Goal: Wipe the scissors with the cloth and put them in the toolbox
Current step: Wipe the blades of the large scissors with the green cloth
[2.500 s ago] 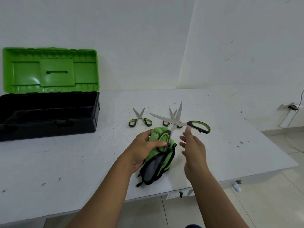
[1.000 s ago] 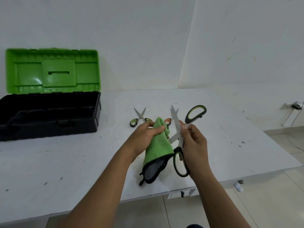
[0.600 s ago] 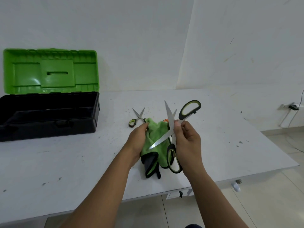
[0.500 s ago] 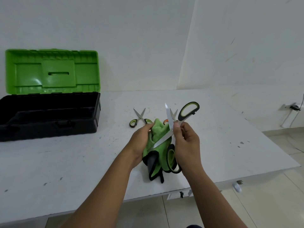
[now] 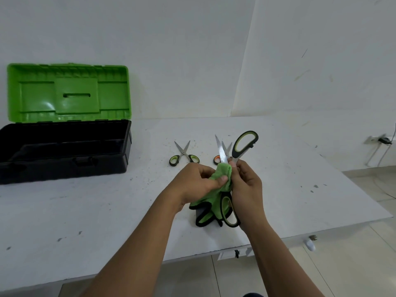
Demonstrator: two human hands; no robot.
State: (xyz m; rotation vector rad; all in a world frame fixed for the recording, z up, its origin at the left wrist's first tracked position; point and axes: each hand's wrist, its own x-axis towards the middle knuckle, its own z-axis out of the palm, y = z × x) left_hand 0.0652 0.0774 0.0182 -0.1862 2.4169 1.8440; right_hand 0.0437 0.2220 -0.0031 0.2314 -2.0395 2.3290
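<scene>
At the far left of the white tabletop (image 5: 64,211) stood the toolbox (image 5: 64,151), its black tray open and its green lid (image 5: 68,93) raised upright against the wall. To its right, further along the tabletop, lay a small pair of scissors (image 5: 183,154) with green-and-black handles, blades slightly parted and pointing away from the person.

Nearer the person, the left hand (image 5: 197,181) held the green cloth (image 5: 216,196), its fingers curled round the upper bunch of the fabric and the thumb pressed onto the cloth from the front. The cloth's black-edged lower part hung down below the hand, above the tabletop. It was bunched over the crossing of the large scissors (image 5: 235,168), so that one steel blade rose out of the top of the cloth just above the left thumb.

The right hand (image 5: 246,189) gripped the large scissors close to the pivot, fingers curled tight and touching the cloth. One green-and-black handle loop stood up beyond the right fingertips, tilted to the right; the other loop hung below, beside the palm and against the cloth.

Behind the raised blade, another small pair of scissors (image 5: 222,154) with an orange handle lay on the tabletop, partly hidden.
</scene>
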